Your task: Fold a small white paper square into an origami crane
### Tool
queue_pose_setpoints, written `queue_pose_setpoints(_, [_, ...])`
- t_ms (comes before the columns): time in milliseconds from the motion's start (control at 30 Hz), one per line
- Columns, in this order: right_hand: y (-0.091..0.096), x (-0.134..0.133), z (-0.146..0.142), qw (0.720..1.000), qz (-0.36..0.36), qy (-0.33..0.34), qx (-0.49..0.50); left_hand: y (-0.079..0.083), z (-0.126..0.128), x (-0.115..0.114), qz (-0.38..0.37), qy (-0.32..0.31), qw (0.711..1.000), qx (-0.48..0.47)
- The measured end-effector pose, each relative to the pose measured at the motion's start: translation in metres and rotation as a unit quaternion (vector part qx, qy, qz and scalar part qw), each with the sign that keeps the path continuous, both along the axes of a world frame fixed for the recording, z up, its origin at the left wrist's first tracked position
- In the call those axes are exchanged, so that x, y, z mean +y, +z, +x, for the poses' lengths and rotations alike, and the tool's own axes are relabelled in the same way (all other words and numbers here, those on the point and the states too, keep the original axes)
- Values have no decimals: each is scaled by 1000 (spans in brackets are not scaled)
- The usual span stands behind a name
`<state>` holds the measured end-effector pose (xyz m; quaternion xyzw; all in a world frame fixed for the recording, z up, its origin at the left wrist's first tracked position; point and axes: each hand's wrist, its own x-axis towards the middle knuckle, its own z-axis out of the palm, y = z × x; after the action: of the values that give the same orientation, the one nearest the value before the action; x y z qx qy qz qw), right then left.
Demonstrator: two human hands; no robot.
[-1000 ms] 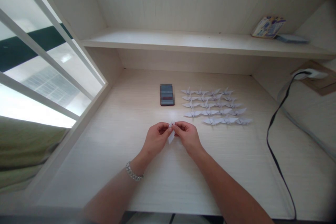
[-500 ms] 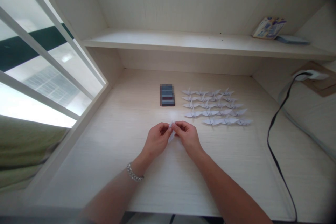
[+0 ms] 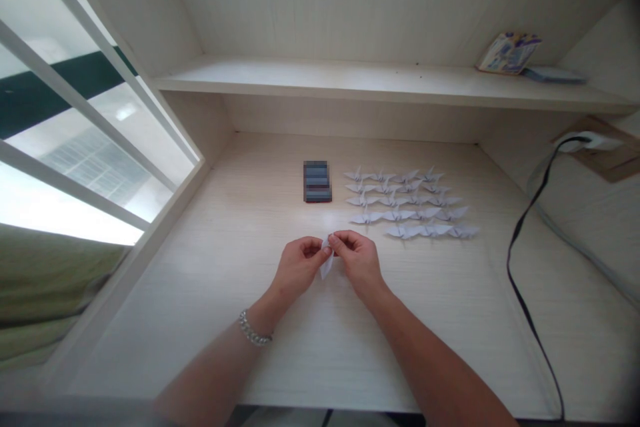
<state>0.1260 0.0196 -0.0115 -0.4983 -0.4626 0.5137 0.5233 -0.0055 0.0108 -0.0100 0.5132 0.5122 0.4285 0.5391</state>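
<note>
My left hand (image 3: 299,266) and my right hand (image 3: 357,259) meet above the middle of the pale desk (image 3: 210,307). Both pinch a small folded piece of white paper (image 3: 327,263) between thumb and fingers; its lower tip hangs down between the hands. A silver bracelet (image 3: 253,332) sits on my left wrist. Beyond my right hand, several finished white paper cranes (image 3: 407,204) lie in neat rows on the desk.
A small dark blurred block (image 3: 317,181) lies left of the cranes. A black cable (image 3: 523,267) runs down the desk's right side from a white plug (image 3: 593,141). A shelf above carries a colourful packet (image 3: 507,52). White railing bars (image 3: 95,113) stand at the left.
Both hands stay pinched on the paper in the same spot; the fingers shift only slightly on the fold.
</note>
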Motion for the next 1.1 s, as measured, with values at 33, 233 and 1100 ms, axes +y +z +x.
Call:
queue_pose_setpoints(33, [1, 0, 0, 1000, -6, 5, 17, 0, 0, 0, 2, 0, 1000, 2])
queue_pose_setpoints(233, [3, 0, 0, 999, -15, 7, 34, 0, 1, -2, 16, 5, 1000, 10])
queue_pose_setpoints(1100, [5, 6, 13, 995, -19, 91, 42, 3, 0, -2, -23, -13, 999, -36])
